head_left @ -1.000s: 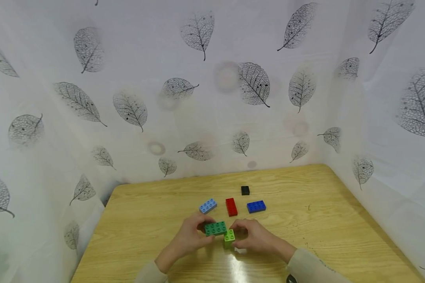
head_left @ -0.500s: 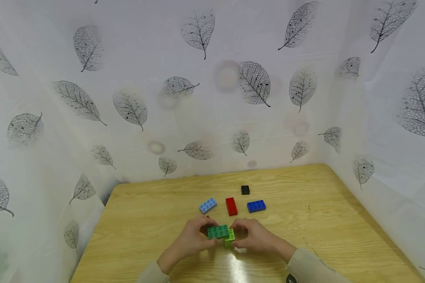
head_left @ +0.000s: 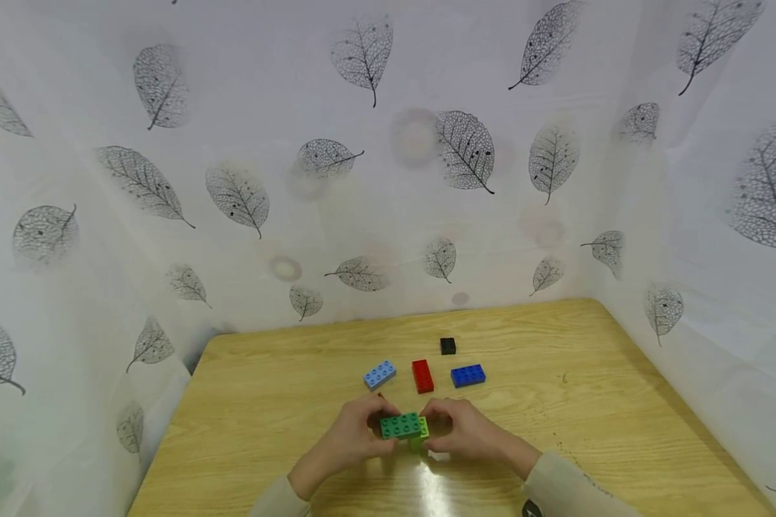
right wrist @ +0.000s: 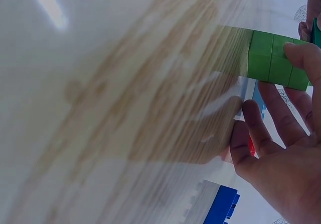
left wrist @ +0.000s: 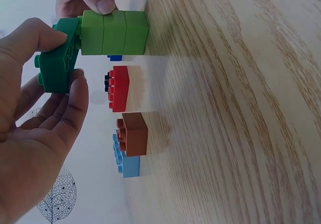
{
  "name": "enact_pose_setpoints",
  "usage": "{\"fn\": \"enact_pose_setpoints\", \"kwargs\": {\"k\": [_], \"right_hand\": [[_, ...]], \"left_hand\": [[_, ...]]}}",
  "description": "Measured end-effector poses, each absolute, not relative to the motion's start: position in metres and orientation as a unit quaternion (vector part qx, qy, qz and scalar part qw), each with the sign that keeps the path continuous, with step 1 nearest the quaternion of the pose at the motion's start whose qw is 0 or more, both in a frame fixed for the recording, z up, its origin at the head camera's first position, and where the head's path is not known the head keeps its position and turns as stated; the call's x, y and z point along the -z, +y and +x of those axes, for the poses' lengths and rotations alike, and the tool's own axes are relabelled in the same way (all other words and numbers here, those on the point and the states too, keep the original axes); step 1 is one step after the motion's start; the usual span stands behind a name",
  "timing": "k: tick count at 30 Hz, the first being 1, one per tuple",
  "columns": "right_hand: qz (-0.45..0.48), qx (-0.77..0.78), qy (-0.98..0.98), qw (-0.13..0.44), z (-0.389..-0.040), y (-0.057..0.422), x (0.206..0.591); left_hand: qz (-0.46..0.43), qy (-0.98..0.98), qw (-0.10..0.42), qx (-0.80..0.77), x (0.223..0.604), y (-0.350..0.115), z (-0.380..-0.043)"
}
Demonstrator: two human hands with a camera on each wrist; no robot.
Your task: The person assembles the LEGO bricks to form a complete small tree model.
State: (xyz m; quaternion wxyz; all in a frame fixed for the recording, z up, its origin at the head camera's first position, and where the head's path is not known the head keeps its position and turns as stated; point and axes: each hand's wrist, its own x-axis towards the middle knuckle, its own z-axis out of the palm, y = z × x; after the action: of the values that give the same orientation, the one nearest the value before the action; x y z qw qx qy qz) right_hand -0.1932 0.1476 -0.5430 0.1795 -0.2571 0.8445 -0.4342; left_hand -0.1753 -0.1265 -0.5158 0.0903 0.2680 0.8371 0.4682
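My left hand (head_left: 352, 434) pinches a dark green toy brick (head_left: 400, 426) between thumb and fingers, its studs facing up. Upright on the table stands a stack of three lime green bricks (left wrist: 114, 33). My right hand (head_left: 468, 431) holds this stack between thumb and fingers, as the right wrist view also shows. One end of the dark green brick lies over the stack's studded top. In the left wrist view the dark green brick is slightly tilted against the stack, right at its studs.
Behind the hands on the wooden table (head_left: 246, 402) lie a light blue brick (head_left: 379, 375), a red brick (head_left: 422, 376), a blue brick (head_left: 468, 375) and a small black brick (head_left: 448, 346). A brown brick (left wrist: 134, 134) sits near the light blue one, mostly hidden by my left hand in the head view.
My left hand has moved right and slightly toward me with the dark green brick, which now covers more of the lime green stack's top. The right hand keeps its place.
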Motion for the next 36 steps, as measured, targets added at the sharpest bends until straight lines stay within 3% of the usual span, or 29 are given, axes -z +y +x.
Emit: {"fn": "enact_pose_setpoints", "kwargs": {"k": [36], "right_hand": [[-0.262, 0.430, 0.846, 0.175, -0.1923, 0.1453, 0.5401]], "left_hand": [[0.281, 0.828, 0.116, -0.471, 0.5102, -0.1304, -0.1807]]}}
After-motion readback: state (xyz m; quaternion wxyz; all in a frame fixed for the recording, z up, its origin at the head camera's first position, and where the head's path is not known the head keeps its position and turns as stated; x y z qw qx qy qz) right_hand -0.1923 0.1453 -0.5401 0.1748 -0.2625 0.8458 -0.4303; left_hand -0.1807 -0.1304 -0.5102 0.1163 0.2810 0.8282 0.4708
